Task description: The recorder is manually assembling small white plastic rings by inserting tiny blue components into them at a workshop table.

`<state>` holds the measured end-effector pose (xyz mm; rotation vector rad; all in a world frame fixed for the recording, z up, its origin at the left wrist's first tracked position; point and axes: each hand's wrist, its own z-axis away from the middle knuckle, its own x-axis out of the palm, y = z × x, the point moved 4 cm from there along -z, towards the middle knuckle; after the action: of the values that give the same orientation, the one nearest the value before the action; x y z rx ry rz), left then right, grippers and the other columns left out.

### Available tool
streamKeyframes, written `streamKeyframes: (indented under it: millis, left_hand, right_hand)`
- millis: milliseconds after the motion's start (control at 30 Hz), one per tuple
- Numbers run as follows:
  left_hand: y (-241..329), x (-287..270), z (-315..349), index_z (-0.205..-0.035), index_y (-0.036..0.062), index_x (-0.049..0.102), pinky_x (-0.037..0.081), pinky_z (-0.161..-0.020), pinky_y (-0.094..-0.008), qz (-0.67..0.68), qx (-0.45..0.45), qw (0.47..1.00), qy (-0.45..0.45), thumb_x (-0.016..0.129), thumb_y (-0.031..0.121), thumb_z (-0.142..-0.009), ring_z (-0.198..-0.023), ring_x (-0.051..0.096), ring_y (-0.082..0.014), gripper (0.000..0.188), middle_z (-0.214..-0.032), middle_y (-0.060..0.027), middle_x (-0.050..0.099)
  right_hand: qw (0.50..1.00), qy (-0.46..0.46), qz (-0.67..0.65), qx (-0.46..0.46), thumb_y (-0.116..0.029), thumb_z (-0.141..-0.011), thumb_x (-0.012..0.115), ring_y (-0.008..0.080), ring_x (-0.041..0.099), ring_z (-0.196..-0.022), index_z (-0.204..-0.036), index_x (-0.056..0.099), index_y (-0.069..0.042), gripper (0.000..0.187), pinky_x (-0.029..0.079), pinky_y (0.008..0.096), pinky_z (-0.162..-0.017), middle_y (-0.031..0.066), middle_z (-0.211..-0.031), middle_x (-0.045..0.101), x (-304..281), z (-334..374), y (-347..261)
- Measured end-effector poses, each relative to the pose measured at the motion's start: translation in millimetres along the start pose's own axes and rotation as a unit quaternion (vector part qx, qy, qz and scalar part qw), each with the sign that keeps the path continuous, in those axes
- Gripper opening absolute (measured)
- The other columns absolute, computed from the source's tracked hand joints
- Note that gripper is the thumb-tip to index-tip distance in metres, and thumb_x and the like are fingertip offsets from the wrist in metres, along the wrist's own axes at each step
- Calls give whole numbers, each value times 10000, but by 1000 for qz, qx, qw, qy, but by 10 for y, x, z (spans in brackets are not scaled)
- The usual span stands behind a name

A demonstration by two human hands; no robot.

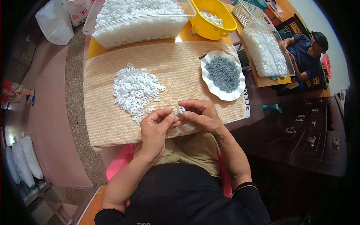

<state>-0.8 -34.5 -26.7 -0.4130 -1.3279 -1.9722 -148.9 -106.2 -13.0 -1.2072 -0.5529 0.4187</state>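
— Hands are meeting at the table's near edge: what is being pinched there?

— A small white plastic ring (182,110), sitting between the right hand's (200,116) thumb and forefinger, closed on it. The left hand (157,125) is curling its fingertips against another white piece (174,112); it looks pinched too, though mostly hidden. Both are being held close over the lap, likely so the tiny parts stay steady and easy to see.

— And the supply?

— A loose pile of white rings (135,92) is lying just beyond the left hand, within easy reach, on a striped beige towel (180,63), which probably keeps pieces from rolling. A scalloped white plate (210,84) of small grey parts (224,74) is sitting to the right. Farther back, a clear tub (138,32) and a yellow bowl (212,28) are holding more white pieces. Another person (307,52) is sitting at the far right.
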Motion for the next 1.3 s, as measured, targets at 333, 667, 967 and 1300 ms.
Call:
streamKeyframes:
  millis: [333,667,967,1300]
  left_hand:
    - [0,-1,1,-1039,-64,589,559,-725,-234,-1,1,1000,2,615,45,-892,-759,651,-137,185,-885,-109,649]
    - [3,4,10,-1043,-64,591,559,-717,-229,-8,-8,1000,0,616,40,-890,-759,652,-138,186,-898,-111,651]
    - [5,8,12,-1042,-59,589,557,-719,-226,-2,-8,1000,-1,611,35,-891,-766,650,-134,179,-905,-105,647]
    - [1,8,9,-1035,-41,592,565,-720,-245,-11,-13,1000,-3,614,33,-886,-764,647,-134,168,-891,-97,648]
  right_hand:
    - [1000,7,-18,-2,-36,-893,607,152,640,-932,-1183,574,49,304,537,273,-830,92,-1033,649,44,12,-57]
    - [1000,11,0,-2,-51,-891,614,138,637,-927,-1179,582,46,306,520,257,-825,79,-1040,643,42,17,-67]
    - [1000,11,0,0,-53,-888,617,127,625,-933,-1170,593,40,298,510,249,-821,64,-1058,627,52,19,-71]
    - [1000,4,7,5,-47,-883,620,117,606,-966,-1166,596,43,297,488,245,-851,61,-1062,625,44,26,-64]
